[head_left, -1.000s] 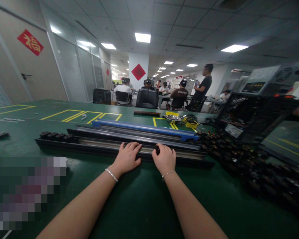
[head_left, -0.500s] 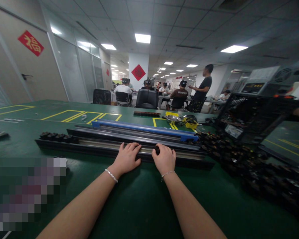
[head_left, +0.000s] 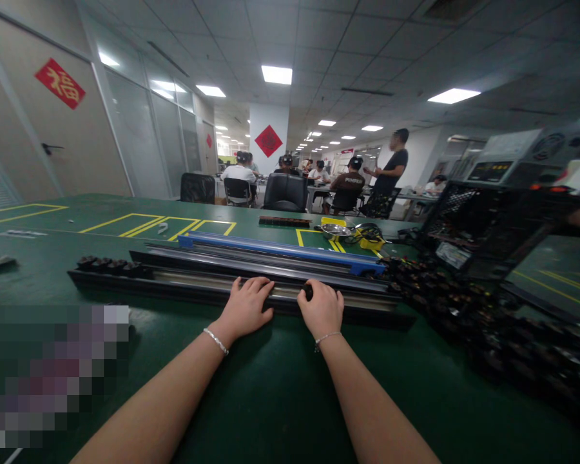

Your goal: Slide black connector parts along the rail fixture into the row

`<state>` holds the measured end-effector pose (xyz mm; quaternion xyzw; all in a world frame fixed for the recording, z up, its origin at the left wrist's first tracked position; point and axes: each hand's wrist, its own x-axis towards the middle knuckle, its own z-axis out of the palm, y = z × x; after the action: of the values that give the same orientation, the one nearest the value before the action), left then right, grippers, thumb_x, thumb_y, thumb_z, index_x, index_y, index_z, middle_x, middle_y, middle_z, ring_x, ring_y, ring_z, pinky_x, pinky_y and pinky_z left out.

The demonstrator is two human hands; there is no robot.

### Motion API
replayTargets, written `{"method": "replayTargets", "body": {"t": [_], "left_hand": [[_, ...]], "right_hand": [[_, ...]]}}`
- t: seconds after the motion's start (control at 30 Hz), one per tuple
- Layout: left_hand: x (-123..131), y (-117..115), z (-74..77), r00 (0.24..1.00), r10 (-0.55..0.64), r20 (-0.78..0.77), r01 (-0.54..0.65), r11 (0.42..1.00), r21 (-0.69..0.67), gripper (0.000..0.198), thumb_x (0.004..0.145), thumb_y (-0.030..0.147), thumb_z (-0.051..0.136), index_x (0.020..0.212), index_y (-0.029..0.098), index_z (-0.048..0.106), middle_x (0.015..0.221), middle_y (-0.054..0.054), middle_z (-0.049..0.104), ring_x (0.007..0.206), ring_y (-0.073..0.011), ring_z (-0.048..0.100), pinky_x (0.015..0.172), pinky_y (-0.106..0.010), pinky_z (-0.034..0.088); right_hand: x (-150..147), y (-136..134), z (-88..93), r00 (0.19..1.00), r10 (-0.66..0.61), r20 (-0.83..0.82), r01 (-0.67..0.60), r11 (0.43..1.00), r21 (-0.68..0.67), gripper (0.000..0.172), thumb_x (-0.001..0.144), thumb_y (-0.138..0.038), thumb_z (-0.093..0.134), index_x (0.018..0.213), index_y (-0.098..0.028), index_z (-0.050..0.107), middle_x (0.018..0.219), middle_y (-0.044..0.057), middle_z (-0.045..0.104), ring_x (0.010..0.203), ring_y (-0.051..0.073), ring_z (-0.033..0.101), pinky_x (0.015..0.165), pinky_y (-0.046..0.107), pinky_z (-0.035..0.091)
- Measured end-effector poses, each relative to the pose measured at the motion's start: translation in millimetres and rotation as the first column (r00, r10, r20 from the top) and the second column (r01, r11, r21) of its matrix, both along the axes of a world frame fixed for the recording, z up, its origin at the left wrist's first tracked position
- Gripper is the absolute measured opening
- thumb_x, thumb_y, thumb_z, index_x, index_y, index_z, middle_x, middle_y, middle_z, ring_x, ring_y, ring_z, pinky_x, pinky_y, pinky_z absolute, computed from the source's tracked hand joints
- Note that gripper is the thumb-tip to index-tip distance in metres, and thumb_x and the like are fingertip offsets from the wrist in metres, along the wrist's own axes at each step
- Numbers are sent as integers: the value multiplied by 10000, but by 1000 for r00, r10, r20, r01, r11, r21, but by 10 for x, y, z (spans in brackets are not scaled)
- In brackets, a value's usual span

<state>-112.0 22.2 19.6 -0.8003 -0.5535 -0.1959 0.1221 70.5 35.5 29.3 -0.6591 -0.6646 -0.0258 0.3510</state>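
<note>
- The small black part is at the near rail, right of its middle; whether it touches the rail's floor is hidden.
- The right hand curls over the rail and pinches this part between thumb and fingers; a light, level grip would likely guard against tilting or jamming it.
- The left hand, left of that part, rests on the rail with fingers slightly spread and thumb apart, pinching nothing visible. How hard it presses I cannot tell; firm, even pressure should stop the rail sliding.
- At the rail's left end sits a row of black parts; bumping the rail might shift them.
- Just behind the rail lie a second rail and a blue rail, leaving little room for knuckles.
- Off the rail's right end spreads a pile of black parts, best given elbow clearance.
</note>
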Motion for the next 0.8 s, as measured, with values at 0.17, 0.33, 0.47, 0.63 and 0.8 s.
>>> {"method": "replayTargets", "body": {"t": [0.17, 0.33, 0.47, 0.63, 0.8], "left_hand": [[0, 2, 1, 1000, 1, 2, -1, 1000, -1, 540, 770, 410, 503, 1285, 255, 467, 1314, -63, 503, 1224, -261, 412, 1066, -546, 195], [5, 4, -1, 1000, 1, -4, -1, 1000, -2, 540, 773, 417, 500, 1288, 262, 463, 1315, -57, 503, 1222, -261, 414, 1065, -547, 198], [9, 3, 2, 1000, 11, -5, -11, 1000, -11, 541, 771, 417, 505, 1288, 262, 470, 1318, -64, 499, 1226, -265, 409, 1072, -539, 188], [12, -4, 10, 1000, 4, 5, -4, 1000, -16, 532, 772, 400, 506, 1285, 263, 477, 1320, -72, 498, 1223, -267, 411, 1072, -540, 180], [12, -4, 12, 1000, 6, -6, -6, 1000, -10, 533, 776, 400, 496, 1289, 260, 469, 1316, -65, 502, 1226, -268, 411, 1067, -544, 194]], "right_hand": [[7, 6, -13, 1000, 5, 11, -6, 1000, 22, 203, 786, -313, 481, 928, -243, 608, 957, 26, 668, 964, 211, 541, 981, 448, 231], [11, 4, -13, 1000, 3, 13, -3, 1000, 17, 201, 786, -315, 482, 925, -241, 607, 949, 26, 668, 962, 210, 540, 978, 444, 231], [10, 0, -6, 1000, 1, 15, -1, 1000, 6, 207, 788, -314, 477, 929, -236, 607, 947, 31, 667, 966, 206, 539, 979, 436, 228], [13, -3, 11, 1000, -7, 18, 7, 1000, -5, 214, 790, -309, 470, 935, -230, 607, 949, 42, 667, 969, 207, 538, 980, 431, 230], [12, -6, 22, 1000, -6, 6, 6, 1000, -22, 218, 788, -304, 470, 937, -229, 609, 953, 44, 665, 976, 208, 535, 988, 433, 220]]}}
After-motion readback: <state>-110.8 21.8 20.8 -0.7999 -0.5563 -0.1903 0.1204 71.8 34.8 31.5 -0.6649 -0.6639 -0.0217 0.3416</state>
